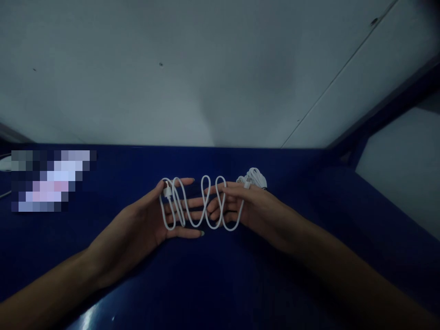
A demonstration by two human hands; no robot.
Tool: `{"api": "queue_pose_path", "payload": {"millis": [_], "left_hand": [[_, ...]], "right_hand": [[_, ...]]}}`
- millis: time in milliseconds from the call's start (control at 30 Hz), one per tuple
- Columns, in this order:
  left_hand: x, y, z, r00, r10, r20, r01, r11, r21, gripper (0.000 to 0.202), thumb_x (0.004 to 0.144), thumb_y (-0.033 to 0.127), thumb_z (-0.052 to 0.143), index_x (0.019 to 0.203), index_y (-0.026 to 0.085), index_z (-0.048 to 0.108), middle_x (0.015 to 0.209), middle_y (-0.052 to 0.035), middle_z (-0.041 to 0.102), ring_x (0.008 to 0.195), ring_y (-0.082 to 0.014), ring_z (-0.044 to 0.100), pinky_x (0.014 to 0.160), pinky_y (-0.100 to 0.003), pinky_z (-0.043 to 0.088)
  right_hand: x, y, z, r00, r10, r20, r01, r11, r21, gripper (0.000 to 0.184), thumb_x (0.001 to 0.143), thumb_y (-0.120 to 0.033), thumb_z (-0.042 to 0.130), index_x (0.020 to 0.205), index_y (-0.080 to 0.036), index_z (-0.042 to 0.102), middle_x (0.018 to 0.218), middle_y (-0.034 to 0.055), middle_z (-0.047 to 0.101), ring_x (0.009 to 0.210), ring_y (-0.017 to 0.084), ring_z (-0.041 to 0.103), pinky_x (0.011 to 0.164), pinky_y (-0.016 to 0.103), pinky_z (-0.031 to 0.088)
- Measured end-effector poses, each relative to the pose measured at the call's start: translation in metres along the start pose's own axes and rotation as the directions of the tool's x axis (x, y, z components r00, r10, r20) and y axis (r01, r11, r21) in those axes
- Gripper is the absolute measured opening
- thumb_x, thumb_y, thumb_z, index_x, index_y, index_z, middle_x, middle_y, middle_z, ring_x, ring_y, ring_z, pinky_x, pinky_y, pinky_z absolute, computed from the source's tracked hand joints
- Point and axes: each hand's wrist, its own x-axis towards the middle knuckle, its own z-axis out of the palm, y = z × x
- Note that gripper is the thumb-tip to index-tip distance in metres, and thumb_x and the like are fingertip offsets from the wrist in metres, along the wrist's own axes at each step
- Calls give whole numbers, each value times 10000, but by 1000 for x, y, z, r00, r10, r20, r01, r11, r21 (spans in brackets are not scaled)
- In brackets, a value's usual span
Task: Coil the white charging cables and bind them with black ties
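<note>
A thin white cable (201, 208) hangs in several loops between my two hands above a dark blue surface (220, 275). My left hand (161, 220) has its palm turned up and its fingers stretched out, with loops draped round the fingers and a white plug end by the thumb. My right hand (237, 206) faces it, fingers extended into the other loops, the fingertips of both hands almost meeting. Behind my right hand lies a bundled white cable (254, 178) on the blue surface.
A pale wall (206, 68) rises behind the blue surface. A blurred-out patch (51, 181) sits at the left. A dark blue ledge (378, 119) runs up along the right side beside a light panel.
</note>
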Motion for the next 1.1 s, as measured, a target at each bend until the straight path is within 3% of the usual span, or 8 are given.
{"api": "queue_pose_path", "payload": {"millis": [300,700,900,1100], "left_hand": [[0,-1,2,1000,15,2,-15,1000,13,523,1159,509,516,1564,209,658,1586,-228,673,1413,-466,677,994,-569,691],[0,-1,2,999,20,-28,-18,997,81,514,1155,479,544,1570,198,658,1610,-243,646,1390,-448,699,1006,-550,692],[-3,-2,2,997,9,-74,1,991,134,463,1091,337,715,1547,267,681,1607,-194,665,1367,-410,726,987,-479,708],[-2,-2,1,998,15,-64,-7,992,130,481,1095,259,705,1575,267,663,1582,-213,679,1324,-406,758,941,-471,733]], "right_hand": [[-4,-6,6,998,31,-56,-32,999,-22,310,1128,-412,626,1169,-183,831,1122,126,790,1022,239,752,915,381,600],[-3,-3,4,1000,21,-23,-22,1000,-3,307,1125,-431,635,1127,-193,828,1084,106,772,1004,231,740,910,378,591],[-5,-6,6,999,29,-20,-29,999,-29,322,1128,-441,622,1154,-189,820,1120,119,781,1014,230,738,942,393,591],[-6,-7,7,999,36,-27,-37,999,-30,315,1128,-435,615,1142,-203,826,1120,121,781,1029,249,738,949,406,591]]}}
